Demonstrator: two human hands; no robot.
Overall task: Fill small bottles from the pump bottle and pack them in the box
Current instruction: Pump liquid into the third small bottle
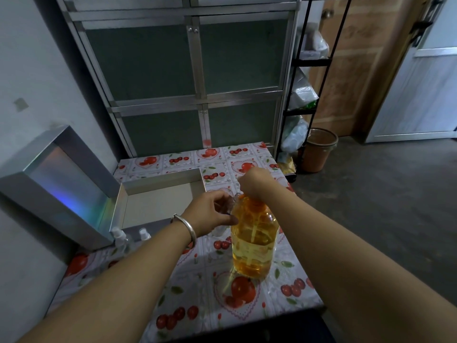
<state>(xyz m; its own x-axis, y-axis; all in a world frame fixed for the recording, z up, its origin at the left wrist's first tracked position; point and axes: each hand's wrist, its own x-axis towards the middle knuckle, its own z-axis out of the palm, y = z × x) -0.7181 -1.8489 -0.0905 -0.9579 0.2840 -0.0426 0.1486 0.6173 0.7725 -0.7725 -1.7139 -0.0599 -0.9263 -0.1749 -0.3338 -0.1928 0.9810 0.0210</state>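
A large clear pump bottle (254, 238) of amber liquid with an orange pump top stands in the middle of the table. My right hand (254, 181) presses down on the pump head, which it hides. My left hand (210, 214) grips a small clear bottle (228, 203) held against the pump's spout. An open silver box (163, 184) lies behind my left hand, its shiny lid (57, 184) raised to the left. Two small spray bottles (123, 240) with white caps stand in front of the box at the left.
The table (284, 288) has a cherry-and-heart patterned cloth; its right edge drops to a grey floor. A metal cabinet (188, 70) stands behind, with a black rack (306, 100) of bags and a brown bin (319, 152) to the right.
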